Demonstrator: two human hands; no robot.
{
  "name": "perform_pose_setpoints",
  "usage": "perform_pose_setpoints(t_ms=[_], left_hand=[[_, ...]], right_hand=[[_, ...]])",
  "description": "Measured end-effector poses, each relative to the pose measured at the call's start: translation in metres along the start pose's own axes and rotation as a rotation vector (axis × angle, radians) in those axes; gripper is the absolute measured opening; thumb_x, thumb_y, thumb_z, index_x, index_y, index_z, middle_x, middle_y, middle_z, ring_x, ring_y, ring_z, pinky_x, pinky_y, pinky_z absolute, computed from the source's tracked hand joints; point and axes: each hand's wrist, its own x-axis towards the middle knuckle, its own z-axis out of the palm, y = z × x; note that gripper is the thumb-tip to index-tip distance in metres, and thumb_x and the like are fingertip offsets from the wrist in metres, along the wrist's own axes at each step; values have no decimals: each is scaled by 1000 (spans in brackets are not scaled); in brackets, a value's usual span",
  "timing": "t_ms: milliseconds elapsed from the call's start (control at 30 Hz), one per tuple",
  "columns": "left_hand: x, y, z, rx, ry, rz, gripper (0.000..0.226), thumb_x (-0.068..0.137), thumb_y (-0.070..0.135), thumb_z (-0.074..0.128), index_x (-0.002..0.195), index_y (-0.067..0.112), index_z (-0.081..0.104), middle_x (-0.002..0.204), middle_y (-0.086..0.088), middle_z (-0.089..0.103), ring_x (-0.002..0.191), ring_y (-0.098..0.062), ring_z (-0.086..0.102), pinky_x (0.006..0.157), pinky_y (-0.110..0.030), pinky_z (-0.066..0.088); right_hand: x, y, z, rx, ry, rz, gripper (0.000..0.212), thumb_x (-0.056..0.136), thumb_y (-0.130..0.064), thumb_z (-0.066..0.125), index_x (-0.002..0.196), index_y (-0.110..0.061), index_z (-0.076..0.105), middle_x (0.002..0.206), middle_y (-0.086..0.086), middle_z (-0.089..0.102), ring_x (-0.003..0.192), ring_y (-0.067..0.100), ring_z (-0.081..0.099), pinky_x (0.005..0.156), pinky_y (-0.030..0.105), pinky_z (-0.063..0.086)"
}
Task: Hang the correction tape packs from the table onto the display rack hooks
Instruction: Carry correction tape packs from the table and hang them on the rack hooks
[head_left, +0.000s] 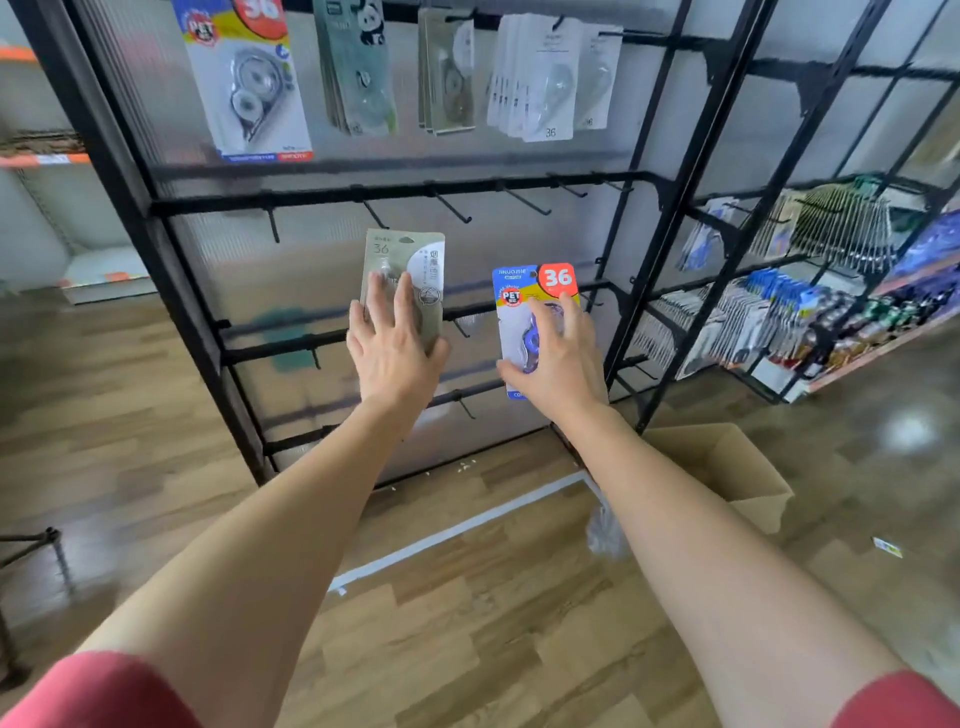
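Two packs are held up in front of the black display rack (670, 182), one in each hand. The grey-green correction tape pack (410, 260) is gripped by the left hand (395, 358). The fingers are laid flat over its front and the thumb is hooked at its lower right edge. Its top edge sits just below a row of hooks (457, 210) that jut forward from a crossbar, and a narrow gap is left between the two. The blue correction tape pack (519, 301) is clasped by the right hand (561, 364), with the fingers curled over the blister and the thumb against the left edge. It is held lower and to the right, well under the same hooks and near the rack's upright post.

Open floor (467, 649) is seen between the person and the rack, crossed by a white tape line (457, 530). A cardboard box (737, 483) stands open at the rack's right foot, below the right forearm.

The lower half of each held pack is covered by its hand, so the print there cannot be read. On the top rail, hung packs (540, 78) are cut off by the upper edge of the view. The stocked shelves (789, 322) at the right are too blurred for single items to be told apart.
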Motion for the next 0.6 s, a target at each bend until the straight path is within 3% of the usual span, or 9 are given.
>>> perform_pose_setpoints(t_ms=[600], left_hand=[[200,81,63,9,162,87,79,87,31,60,152,22,16,160,-7,4,143,-35,8,115,-45,9]], right_hand=[[221,62,1,53,162,-129,79,81,-44,69,146,-18,32,154,14,19,137,34,25,106,45,37]])
